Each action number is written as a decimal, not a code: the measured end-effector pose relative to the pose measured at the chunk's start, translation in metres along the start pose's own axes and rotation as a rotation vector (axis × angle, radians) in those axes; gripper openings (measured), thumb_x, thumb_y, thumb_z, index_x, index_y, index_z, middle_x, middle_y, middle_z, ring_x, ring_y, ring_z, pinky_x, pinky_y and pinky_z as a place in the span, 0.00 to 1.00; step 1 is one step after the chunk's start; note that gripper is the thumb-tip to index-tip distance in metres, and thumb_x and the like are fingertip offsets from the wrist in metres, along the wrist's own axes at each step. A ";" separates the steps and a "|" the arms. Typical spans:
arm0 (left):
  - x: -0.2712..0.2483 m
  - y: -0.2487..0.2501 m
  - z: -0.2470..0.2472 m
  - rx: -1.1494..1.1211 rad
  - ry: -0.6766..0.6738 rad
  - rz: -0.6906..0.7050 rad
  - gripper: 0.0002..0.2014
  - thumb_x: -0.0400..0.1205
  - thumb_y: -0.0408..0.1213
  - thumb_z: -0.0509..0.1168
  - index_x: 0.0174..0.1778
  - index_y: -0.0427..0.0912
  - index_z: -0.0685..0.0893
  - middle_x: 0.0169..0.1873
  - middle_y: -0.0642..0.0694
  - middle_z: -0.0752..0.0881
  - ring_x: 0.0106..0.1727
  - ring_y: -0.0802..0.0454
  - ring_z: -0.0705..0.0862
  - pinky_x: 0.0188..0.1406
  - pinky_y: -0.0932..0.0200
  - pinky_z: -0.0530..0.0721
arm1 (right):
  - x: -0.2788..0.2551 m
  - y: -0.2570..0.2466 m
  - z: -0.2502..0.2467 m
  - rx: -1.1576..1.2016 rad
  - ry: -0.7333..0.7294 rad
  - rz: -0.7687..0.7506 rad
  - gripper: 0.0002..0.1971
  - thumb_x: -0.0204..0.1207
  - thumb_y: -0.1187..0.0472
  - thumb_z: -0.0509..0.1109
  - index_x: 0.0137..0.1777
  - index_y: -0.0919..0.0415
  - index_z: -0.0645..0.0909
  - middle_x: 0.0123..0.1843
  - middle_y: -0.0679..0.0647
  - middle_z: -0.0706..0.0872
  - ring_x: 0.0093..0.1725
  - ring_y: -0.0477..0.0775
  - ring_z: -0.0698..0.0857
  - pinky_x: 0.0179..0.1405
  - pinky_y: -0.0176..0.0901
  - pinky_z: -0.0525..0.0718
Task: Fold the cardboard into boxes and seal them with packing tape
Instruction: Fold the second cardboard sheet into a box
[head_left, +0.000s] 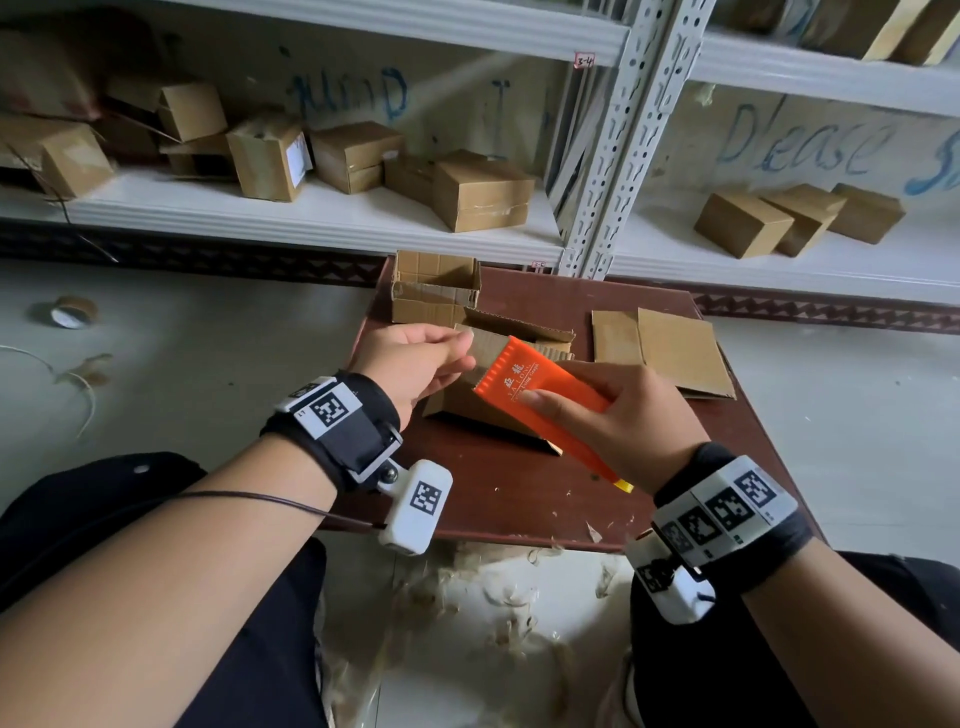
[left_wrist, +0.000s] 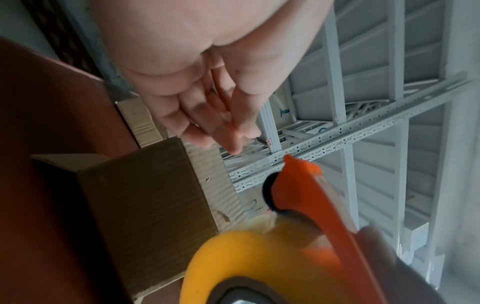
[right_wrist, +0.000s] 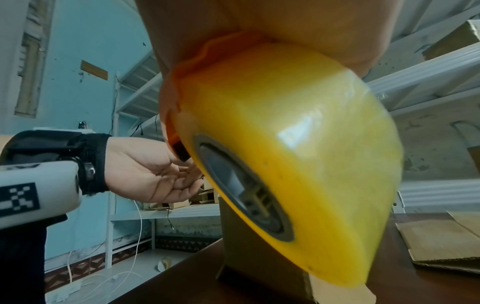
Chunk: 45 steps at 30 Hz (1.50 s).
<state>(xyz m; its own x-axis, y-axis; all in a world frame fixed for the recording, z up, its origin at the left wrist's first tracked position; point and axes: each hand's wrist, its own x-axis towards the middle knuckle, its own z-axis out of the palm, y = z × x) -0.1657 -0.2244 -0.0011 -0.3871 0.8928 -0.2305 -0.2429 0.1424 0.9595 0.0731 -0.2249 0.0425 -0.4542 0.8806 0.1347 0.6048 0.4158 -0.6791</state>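
Note:
A small brown cardboard box (head_left: 467, 410) stands on the dark red table (head_left: 519, 499) with its top flaps up. My right hand (head_left: 550, 405) grips an orange tape dispenser (head_left: 524, 379) just above the box, its toothed edge pointing at my left hand. The yellow tape roll (right_wrist: 298, 164) fills the right wrist view. My left hand (head_left: 465, 343) is at the box's upper flap, thumb and fingertips pressed together. They seem to pinch the clear tape's loose end, which is barely visible. The left wrist view shows the box (left_wrist: 140, 216) below those fingers (left_wrist: 228, 131).
Another open box (head_left: 434, 291) sits at the table's far edge, and flat cardboard sheets (head_left: 675, 353) lie on its right side. White shelves behind hold several sealed boxes (head_left: 483, 192). A spare tape roll (head_left: 70, 312) lies on the floor to the left.

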 end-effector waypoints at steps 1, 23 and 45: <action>0.001 -0.001 -0.001 -0.006 0.003 0.003 0.07 0.78 0.33 0.80 0.50 0.39 0.93 0.41 0.43 0.94 0.42 0.53 0.92 0.48 0.60 0.89 | 0.000 0.002 0.000 -0.008 0.002 0.005 0.23 0.73 0.28 0.75 0.62 0.37 0.91 0.36 0.43 0.93 0.28 0.42 0.90 0.27 0.48 0.91; 0.006 0.015 -0.028 -0.125 0.118 0.095 0.05 0.80 0.28 0.76 0.51 0.37 0.91 0.40 0.44 0.90 0.35 0.58 0.85 0.58 0.61 0.89 | 0.004 0.015 -0.003 -0.051 -0.074 0.042 0.29 0.67 0.27 0.78 0.68 0.33 0.87 0.44 0.35 0.93 0.39 0.34 0.91 0.37 0.35 0.88; 0.019 0.041 -0.083 0.081 0.394 0.281 0.08 0.80 0.44 0.79 0.54 0.50 0.93 0.40 0.55 0.92 0.38 0.64 0.86 0.32 0.68 0.76 | -0.026 0.067 -0.044 -0.092 -0.008 0.163 0.27 0.62 0.30 0.80 0.63 0.32 0.90 0.45 0.31 0.93 0.41 0.31 0.91 0.37 0.33 0.88</action>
<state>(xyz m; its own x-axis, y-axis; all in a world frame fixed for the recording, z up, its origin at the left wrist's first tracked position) -0.2568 -0.2372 0.0207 -0.7389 0.6738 0.0103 -0.0171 -0.0341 0.9993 0.1543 -0.2096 0.0250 -0.3504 0.9364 0.0223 0.7277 0.2871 -0.6229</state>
